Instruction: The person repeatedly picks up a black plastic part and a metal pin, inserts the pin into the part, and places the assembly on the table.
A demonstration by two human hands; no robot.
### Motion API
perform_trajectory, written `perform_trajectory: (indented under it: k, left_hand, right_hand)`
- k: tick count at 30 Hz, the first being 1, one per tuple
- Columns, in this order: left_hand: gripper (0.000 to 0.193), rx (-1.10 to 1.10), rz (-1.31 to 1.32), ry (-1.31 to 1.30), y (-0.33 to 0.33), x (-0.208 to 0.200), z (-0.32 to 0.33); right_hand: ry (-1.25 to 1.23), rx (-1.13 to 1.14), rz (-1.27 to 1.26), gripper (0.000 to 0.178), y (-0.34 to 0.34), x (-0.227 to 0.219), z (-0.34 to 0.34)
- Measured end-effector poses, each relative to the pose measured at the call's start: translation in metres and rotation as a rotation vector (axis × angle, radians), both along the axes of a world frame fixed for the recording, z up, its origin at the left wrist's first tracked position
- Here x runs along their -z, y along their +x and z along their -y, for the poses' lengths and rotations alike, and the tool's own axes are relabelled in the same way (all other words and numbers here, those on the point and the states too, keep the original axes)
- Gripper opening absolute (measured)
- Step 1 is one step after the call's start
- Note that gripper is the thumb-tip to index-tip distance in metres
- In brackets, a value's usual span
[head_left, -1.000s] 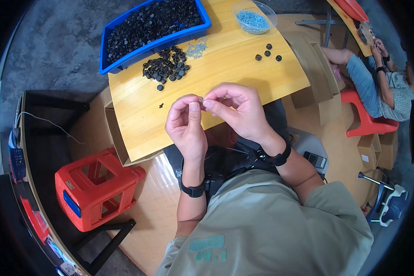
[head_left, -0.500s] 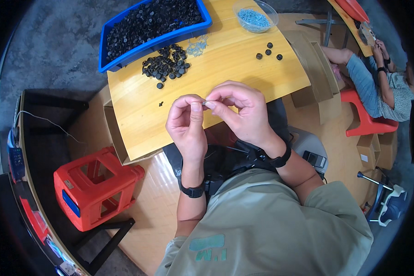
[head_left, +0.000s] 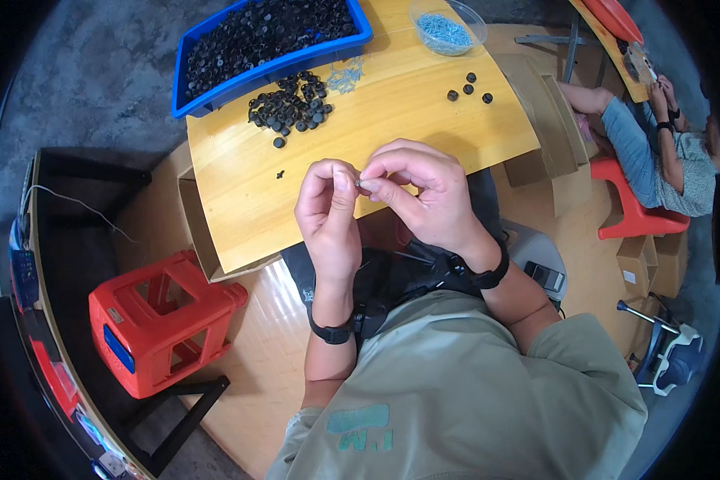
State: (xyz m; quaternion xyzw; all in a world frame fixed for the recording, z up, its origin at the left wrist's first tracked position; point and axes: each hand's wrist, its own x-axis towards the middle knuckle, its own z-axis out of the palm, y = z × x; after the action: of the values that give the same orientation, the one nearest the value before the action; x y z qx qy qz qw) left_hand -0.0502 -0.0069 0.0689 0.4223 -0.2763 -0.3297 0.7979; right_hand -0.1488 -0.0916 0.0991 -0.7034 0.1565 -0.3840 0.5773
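Above the near edge of the wooden table (head_left: 232, 216), my left hand (head_left: 328, 214) and my right hand (head_left: 426, 196) meet fingertip to fingertip. Both are closed in a pinch around a small dark part (head_left: 358, 183), mostly hidden by the fingers, so its kind does not show. Left of my hands a tiny black cross-shaped piece (head_left: 280, 174) lies on the table. Beyond it is a loose heap of round black knobs (head_left: 288, 108), with thin silvery screw-like pieces (head_left: 346, 76) beside it. Three more black knobs (head_left: 471, 78) sit apart at the right.
A blue tray (head_left: 268, 74) full of black parts stands at the far left, and a clear bowl (head_left: 480, 38) of silvery-blue pieces at the far right. Cardboard boxes (head_left: 564, 136) flank the table. A red stool (head_left: 168, 320) is at left; another person (head_left: 680, 160) sits at right.
Both hands stay together with almost no shift. The small dark part shows slightly more between the fingertips. The whole view has tilted a little.
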Motion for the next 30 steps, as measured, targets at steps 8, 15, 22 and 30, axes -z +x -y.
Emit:
perform_trajectory:
  k: [8, 15, 22, 30]
  left_hand:
    - [0.014, 0.156, -0.238, 0.007, 0.002, -0.002, 0.000]
    - [0.022, 0.175, -0.325, 0.070, -0.003, -0.009, 0.004]
    - [0.038, 0.150, -0.245, 0.146, -0.003, -0.007, 0.003]
    - [0.028, 0.014, 0.124, 0.205, -0.006, -0.009, 0.003]
  right_hand:
    - [-0.339, -0.157, -0.076, 0.011, -0.006, -0.004, 0.024]
    - [-0.488, -0.168, -0.064, 0.011, -0.009, -0.005, 0.033]
    - [-0.428, -0.159, -0.063, 0.009, -0.013, -0.004, 0.034]
    - [-0.197, -0.114, -0.072, 0.007, -0.016, -0.003, 0.027]
